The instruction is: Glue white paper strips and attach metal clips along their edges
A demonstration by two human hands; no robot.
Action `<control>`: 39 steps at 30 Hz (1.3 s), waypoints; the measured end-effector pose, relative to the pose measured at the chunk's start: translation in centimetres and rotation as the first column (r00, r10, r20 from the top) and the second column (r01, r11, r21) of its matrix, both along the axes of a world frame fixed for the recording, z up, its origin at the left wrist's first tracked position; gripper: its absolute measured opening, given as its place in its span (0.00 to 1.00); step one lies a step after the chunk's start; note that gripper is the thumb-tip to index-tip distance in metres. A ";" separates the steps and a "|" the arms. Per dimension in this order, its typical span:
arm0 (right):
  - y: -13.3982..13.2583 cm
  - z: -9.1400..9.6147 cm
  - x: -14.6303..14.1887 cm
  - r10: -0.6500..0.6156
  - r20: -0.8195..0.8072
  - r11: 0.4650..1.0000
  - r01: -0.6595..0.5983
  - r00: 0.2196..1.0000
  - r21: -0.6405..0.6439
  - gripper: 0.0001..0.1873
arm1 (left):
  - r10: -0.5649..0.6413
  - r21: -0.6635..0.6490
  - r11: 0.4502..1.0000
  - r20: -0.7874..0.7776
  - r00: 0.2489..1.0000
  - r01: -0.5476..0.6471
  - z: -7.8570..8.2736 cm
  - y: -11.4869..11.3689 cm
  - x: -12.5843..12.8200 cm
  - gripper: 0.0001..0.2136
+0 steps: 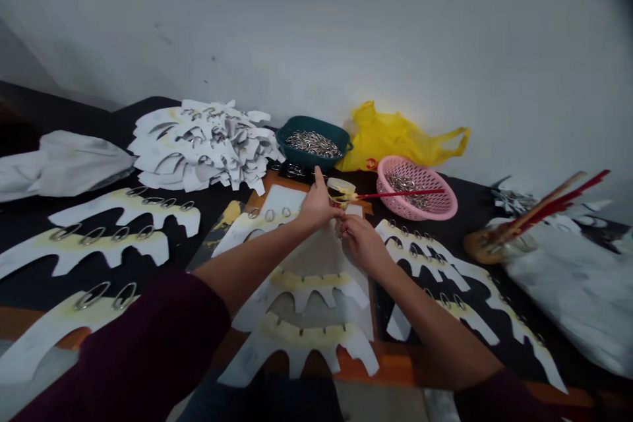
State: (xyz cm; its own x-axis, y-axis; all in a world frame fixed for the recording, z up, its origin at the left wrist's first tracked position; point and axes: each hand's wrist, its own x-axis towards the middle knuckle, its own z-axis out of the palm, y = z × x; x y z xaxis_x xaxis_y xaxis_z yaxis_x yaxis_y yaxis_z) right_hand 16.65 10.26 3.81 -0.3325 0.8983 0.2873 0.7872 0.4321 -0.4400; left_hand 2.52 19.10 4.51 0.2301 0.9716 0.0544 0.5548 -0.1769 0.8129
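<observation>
My left hand (316, 207) and my right hand (362, 241) meet above the middle of the work board. Their fingers are pinched close together, and what they hold is too small and blurred to name. Just beyond the fingertips is a small pot (341, 186) with pale yellow paste; a red stick (400, 194) lies across it. Below my hands lie white scalloped cut-outs (309, 282) with yellowish smears and small slits. Another such cut-out (316, 336) lies nearer to me. To the left, similar pieces (119, 247) carry oval metal rings (93, 235).
A green basin (304, 157) and a pink basket (448, 194) hold metal rings. Stacked cut-outs (198, 151) stand at back left, and a yellow plastic bag (395, 135) lies by the wall (316, 33). Ringed pieces (420, 257) and a jar of sticks (487, 247) are on the right.
</observation>
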 end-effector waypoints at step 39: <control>1.0 1.7 -0.4 -0.169 0.397 0.956 0.052 0.902 0.289 0.15 | -0.361 -0.031 0.932 0.031 0.932 0.362 0.3 5.9 -4.6 0.53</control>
